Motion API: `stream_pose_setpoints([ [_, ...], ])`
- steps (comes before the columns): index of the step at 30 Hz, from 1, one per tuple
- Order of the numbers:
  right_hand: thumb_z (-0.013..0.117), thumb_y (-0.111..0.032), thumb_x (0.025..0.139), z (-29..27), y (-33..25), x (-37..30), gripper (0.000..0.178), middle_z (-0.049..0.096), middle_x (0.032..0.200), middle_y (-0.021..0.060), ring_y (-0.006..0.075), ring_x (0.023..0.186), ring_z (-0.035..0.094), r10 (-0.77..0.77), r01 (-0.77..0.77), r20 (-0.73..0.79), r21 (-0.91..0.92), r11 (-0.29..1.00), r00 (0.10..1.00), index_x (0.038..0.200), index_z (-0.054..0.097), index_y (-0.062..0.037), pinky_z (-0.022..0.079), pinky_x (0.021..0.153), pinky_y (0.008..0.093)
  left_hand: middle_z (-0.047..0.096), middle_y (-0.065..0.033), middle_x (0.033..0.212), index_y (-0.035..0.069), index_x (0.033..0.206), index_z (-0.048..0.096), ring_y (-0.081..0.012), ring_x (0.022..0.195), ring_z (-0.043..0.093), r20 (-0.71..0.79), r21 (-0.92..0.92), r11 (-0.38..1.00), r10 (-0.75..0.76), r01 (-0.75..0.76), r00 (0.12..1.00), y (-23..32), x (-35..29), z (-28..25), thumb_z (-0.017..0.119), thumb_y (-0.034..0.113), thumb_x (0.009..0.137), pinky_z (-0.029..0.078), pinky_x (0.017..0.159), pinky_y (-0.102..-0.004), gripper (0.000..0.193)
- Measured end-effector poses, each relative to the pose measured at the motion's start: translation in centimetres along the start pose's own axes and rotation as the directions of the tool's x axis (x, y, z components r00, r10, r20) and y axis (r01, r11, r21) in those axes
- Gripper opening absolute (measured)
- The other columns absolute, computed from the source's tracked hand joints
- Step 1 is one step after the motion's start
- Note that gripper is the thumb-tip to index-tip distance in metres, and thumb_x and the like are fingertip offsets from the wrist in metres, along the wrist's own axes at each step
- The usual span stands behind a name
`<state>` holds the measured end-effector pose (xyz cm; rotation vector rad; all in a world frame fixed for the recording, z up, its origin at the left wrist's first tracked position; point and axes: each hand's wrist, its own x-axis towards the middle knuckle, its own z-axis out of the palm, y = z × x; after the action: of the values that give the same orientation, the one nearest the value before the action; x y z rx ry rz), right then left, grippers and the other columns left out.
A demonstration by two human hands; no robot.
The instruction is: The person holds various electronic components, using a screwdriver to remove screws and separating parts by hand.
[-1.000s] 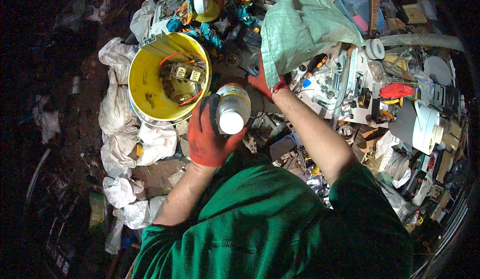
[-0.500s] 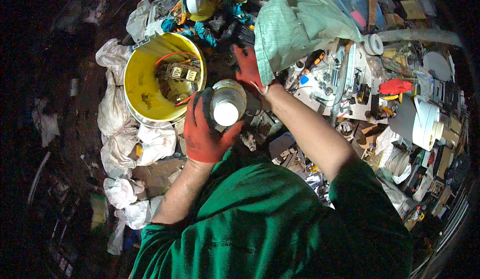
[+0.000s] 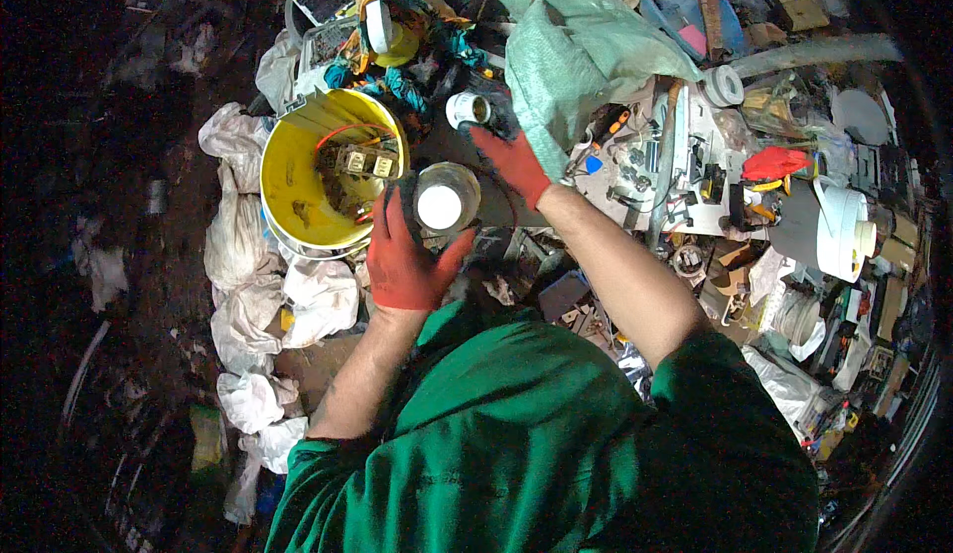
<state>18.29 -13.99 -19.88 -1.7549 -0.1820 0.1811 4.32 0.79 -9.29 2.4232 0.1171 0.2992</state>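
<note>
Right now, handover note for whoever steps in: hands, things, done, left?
Left hand, red glove, grips a round jar-like container with a white centre, beside the yellow bucket.
Right hand, red glove, reaches onto the cluttered bench, fingertips at a small white ring-shaped part; grip unclear.
Done: bucket holds wired electrical parts.
Left: container in hand, not set down.

bucket point(image 3: 298, 171) left of the jar point(image 3: 444, 201) I hold | sack point(image 3: 581, 67) behind-right | small fitting point(image 3: 469, 109) behind jar | crumpled bags point(image 3: 248, 285) left and before bucket | parts point(image 3: 362, 161) in bucket
</note>
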Motion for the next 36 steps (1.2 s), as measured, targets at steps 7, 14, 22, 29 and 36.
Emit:
stream_pose_setpoints([
  [7, 0.059, -0.026, 0.094, -6.6, -8.9, -3.2, 0.016, 0.065, 0.084, 0.0044, 0.0178, 0.067, 0.062, 0.242, -0.292, 0.207, 0.868, 0.403, 0.948, 0.098, 0.061, -0.0107, 0.049, 0.057, 0.0286, 0.048, -0.0224, 0.125, 0.002, 0.135, 0.036, -0.0417, 0.108, 0.055, -0.001, 0.024, 0.999, 0.024, -0.024, 1.000, 0.5, 0.9, -0.1, 0.081, 0.033, 0.069, 0.050, 0.087, -0.0452, 0.086],
  [14, 0.054, -0.040, 0.095, -11.3, -18.0, -5.6, 0.038, 0.068, 0.086, 0.0019, 0.0137, 0.062, 0.064, 0.013, -0.277, 0.283, 0.924, 0.263, 0.959, 0.123, 0.057, -0.0138, 0.052, 0.049, 0.0288, 0.046, -0.0249, 0.127, 0.000, 0.135, 0.035, -0.0435, 0.115, 0.050, 0.059, 0.015, 1.000, 0.011, -0.012, 0.998, 0.8, 0.9, -0.7, 0.079, 0.036, 0.071, 0.045, 0.094, -0.0458, 0.086],
  [22, 0.053, -0.049, 0.094, -17.0, -19.4, -12.7, 0.041, 0.068, 0.086, 0.0080, 0.0217, 0.070, 0.067, -0.083, -0.188, 0.193, 0.980, 0.069, 0.978, 0.105, 0.061, -0.0102, 0.056, 0.062, 0.0362, 0.035, -0.0301, 0.143, -0.007, 0.143, 0.023, -0.0419, 0.134, 0.034, 0.089, 0.129, 0.981, 0.134, -0.145, 0.987, 2.2, 0.3, -3.4, 0.081, 0.032, 0.071, 0.028, 0.112, -0.0454, 0.100],
  [29, 0.056, -0.034, 0.096, -23.7, -22.1, -32.0, 0.021, 0.060, 0.071, 0.0032, 0.0114, 0.058, 0.058, 0.024, 0.159, -0.173, 0.942, 0.294, 0.985, 0.098, 0.057, -0.0127, 0.046, 0.047, 0.0253, 0.045, -0.0274, 0.136, -0.007, 0.138, 0.037, -0.0385, 0.122, 0.049, -0.146, 0.309, 0.626, 0.775, -0.716, 0.614, 15.7, -4.2, -7.8, 0.065, 0.034, 0.088, 0.039, 0.104, -0.0460, 0.071],
  [36, 0.064, -0.019, 0.083, -23.4, -15.9, -58.4, 0.034, 0.059, 0.110, 0.0183, 0.0360, 0.098, 0.058, -0.156, 0.296, -0.828, 0.012, 0.955, 0.538, 0.113, 0.057, -0.0042, 0.048, 0.081, 0.0425, 0.063, -0.0201, 0.098, 0.007, 0.133, 0.051, -0.0361, 0.065, 0.056, 0.160, -0.049, 0.694, 0.715, -0.718, 0.680, 16.5, -5.0, 7.6, 0.049, 0.083, 0.074, 0.049, 0.059, -0.0538, 0.096],
])
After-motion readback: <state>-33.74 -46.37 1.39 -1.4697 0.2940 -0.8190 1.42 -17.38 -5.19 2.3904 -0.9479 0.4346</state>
